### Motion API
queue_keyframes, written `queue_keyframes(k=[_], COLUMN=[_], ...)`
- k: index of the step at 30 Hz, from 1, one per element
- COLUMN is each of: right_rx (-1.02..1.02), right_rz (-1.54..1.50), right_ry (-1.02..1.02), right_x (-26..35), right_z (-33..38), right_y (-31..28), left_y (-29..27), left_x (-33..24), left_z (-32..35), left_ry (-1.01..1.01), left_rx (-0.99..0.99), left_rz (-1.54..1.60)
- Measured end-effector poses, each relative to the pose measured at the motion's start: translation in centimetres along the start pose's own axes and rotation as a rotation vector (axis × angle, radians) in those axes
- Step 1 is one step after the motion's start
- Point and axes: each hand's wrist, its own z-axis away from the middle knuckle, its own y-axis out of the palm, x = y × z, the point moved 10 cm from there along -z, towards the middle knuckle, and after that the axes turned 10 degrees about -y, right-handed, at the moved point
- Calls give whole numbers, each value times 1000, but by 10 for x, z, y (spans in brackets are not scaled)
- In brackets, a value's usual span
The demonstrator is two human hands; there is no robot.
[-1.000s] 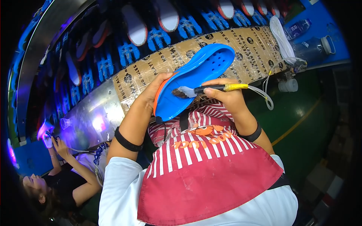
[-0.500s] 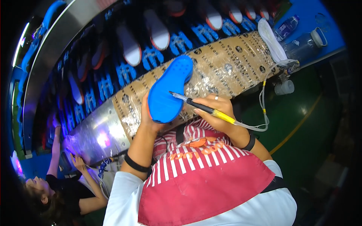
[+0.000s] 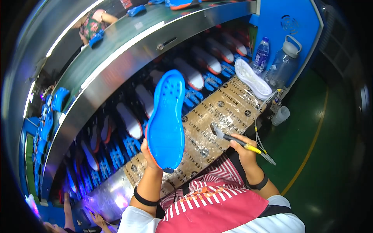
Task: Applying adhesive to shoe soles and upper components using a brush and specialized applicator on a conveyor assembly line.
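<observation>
My left hand (image 3: pixel 147 154) grips a blue shoe sole (image 3: pixel 166 132) with an orange-red edge from below, near its wide end. The sole is tilted up, its hollow inner face toward me and small round dimples at the narrow end. To its right, my right hand (image 3: pixel 244 149) is closed on a brush (image 3: pixel 230 137) with a black and yellow handle and a thin clear tube. The bristles are apart from the sole, above a bench ledge covered in brown printed paper (image 3: pixel 221 112) under clear film.
Behind the ledge runs a rack of soles and shoe-shaped pieces (image 3: pixel 130 121) under a metal hood (image 3: pixel 116 72). At the right stand a white sole (image 3: pixel 252 79), a purple-labelled bottle (image 3: pixel 261 54), a clear jug (image 3: pixel 279 68) and a cup (image 3: pixel 280 115). A co-worker's hand (image 3: pixel 99 220) is at lower left.
The brush has come off the sole's inner face and moved right with my right hand. My left hand has brought the sole more upright. My view has turned up toward the rack and hood.
</observation>
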Motion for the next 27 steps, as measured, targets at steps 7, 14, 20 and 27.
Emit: queue_keyframes(k=[7,14,20,27], right_rx=[-111,-117,-148,-97], right_rz=[-30,-83,-93,-95], right_ry=[64,156,210,230], right_x=[5,-12,-20,-17], right_z=[-6,5,13,7], right_y=[-76,-108,-124,-113], left_y=[190,173,160,174], left_x=[-111,-188,-195,-263], left_z=[-109,-223,-176,-188], left_ry=[328,193,426,697], left_rx=[440,74,-416,-898], left_rz=[-154,252,-774,-1614])
